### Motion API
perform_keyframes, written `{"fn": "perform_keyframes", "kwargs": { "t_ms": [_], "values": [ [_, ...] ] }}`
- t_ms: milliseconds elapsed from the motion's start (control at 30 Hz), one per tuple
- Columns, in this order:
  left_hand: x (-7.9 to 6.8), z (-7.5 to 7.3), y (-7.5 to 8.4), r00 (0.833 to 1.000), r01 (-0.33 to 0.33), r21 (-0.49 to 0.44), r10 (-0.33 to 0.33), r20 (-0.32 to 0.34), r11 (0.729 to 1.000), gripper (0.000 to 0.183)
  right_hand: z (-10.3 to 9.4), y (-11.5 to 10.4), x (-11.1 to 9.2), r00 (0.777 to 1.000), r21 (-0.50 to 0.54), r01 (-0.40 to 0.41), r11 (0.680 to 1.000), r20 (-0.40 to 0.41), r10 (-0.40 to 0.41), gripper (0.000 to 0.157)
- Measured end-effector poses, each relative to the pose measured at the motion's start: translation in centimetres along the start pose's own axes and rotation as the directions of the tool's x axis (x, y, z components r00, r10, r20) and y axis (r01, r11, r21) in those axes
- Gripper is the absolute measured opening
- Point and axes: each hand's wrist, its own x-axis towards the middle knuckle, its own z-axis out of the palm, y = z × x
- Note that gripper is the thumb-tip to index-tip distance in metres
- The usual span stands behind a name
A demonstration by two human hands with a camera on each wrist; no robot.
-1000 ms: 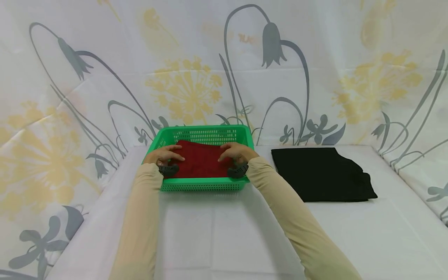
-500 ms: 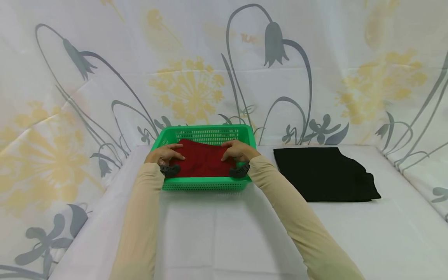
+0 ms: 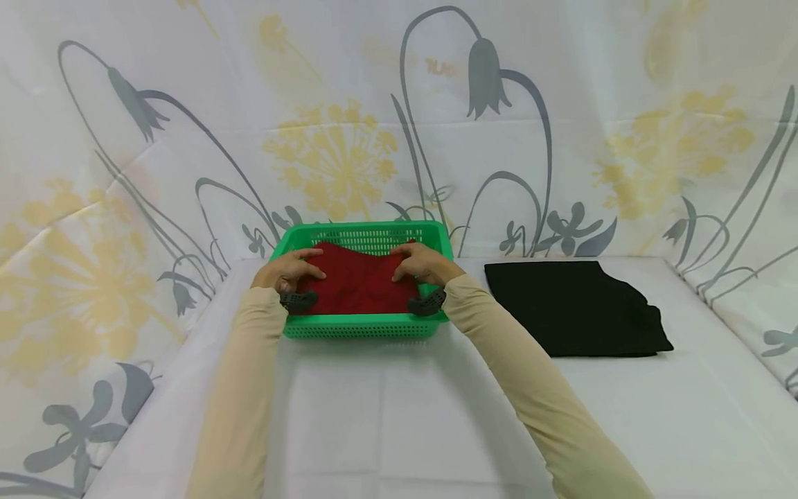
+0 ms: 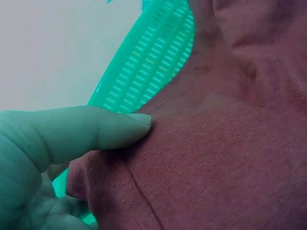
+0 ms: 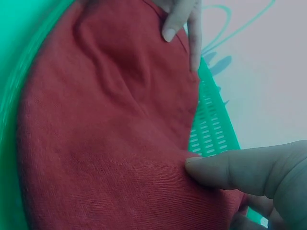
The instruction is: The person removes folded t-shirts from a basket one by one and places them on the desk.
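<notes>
A red garment (image 3: pixel 364 284) of fine-ribbed knit with a stitched seam lies in a green plastic basket (image 3: pixel 368 320) and covers most of its floor. My left hand (image 3: pixel 283 269) pinches its left side, thumb on top and the other fingers under the cloth. On the other side my right hand (image 3: pixel 427 265) pinches it the same way. Between the two hands the garment's far edge sags. The left wrist view shows my left thumb (image 4: pixel 120 129) pressed near the seam. In the right wrist view my right thumb (image 5: pixel 216 170) dents the cloth.
A folded black garment (image 3: pixel 573 308) lies flat on the white-covered table (image 3: pixel 349 416), right of the basket. Behind the table hangs a flower-printed cloth (image 3: pixel 349 83). The basket's slotted far wall (image 3: pixel 368 240) rises behind the red garment.
Both hands have risen slightly, and the garment's far corners have come up with them. Its far edge now dips more in the middle. The basket and black garment have stayed put.
</notes>
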Motion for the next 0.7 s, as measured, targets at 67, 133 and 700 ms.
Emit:
{"fn": "perform_keyframes", "kwargs": {
  "t_ms": [67, 133, 700],
  "values": [
    [-0.1, 0.0, 0.1, 1.000, -0.005, -0.008, 0.005, -0.006, 1.000, 0.071, -0.1, -0.2, -0.3, 1.000, 0.001, 0.017, 1.000, -0.004, -0.017, 0.068],
    [-0.3, 0.0, 0.2, 1.000, -0.013, -0.017, 0.012, -0.014, 1.000, 0.071, -0.3, -0.4, -0.7, 1.000, 0.005, 0.030, 1.000, -0.003, -0.030, 0.068],
    [-1.4, 0.3, 1.7, 0.999, -0.048, -0.216, 0.042, -0.033, 0.975, 0.076, -1.3, -2.0, -2.6, 0.998, 0.090, 0.063, 0.994, -0.019, -0.062, 0.069]
  ]
}}
